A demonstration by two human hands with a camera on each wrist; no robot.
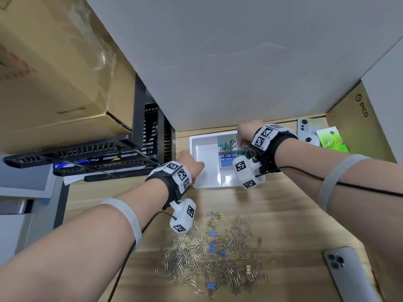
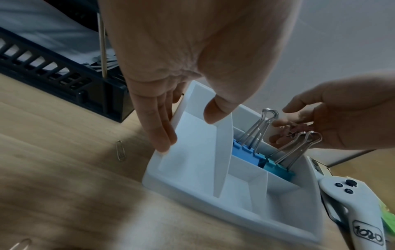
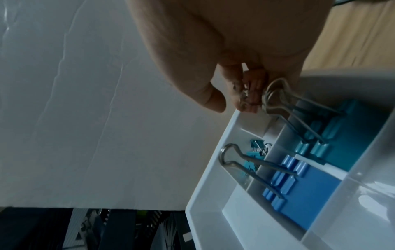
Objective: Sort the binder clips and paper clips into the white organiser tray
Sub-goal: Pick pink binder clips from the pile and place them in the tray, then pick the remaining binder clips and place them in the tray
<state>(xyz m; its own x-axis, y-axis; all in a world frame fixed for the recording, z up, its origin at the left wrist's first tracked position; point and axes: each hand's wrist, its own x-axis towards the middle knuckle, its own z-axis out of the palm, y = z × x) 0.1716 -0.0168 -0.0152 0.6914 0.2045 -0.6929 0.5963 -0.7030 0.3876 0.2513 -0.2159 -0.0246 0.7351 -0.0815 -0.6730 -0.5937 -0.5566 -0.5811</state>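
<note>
The white organiser tray [image 1: 205, 186] [image 2: 213, 208] [image 3: 192, 211] stands at the back of the wooden desk. Its middle compartment holds a large blue binder clip [image 1: 227, 159] [image 2: 245, 150] [image 3: 310, 194] and a teal one [image 2: 278, 169] [image 3: 342, 143]. Small teal clips [image 1: 226, 142] [image 3: 254, 152] lie in a back compartment. My left hand [image 1: 192, 164] [image 2: 188, 132] rests straight fingers against the tray's left rim, thumb above the left compartment. My right hand [image 1: 245, 132] [image 2: 284, 125] [image 3: 233, 103] hovers over the back right corner, pinching a few paper clips [image 2: 294, 127] [image 3: 242, 96]. A loose pile of paper clips [image 1: 218, 258] with small blue binder clips [image 1: 212, 247] lies nearer me.
A big white box [image 1: 218, 62] rises right behind the tray. A black file rack [image 1: 109, 153] stands to the left. White controllers [image 1: 307, 131] [image 2: 352, 211] and a green packet [image 1: 330, 139] lie to the right. A phone [image 1: 349, 277] lies at the front right.
</note>
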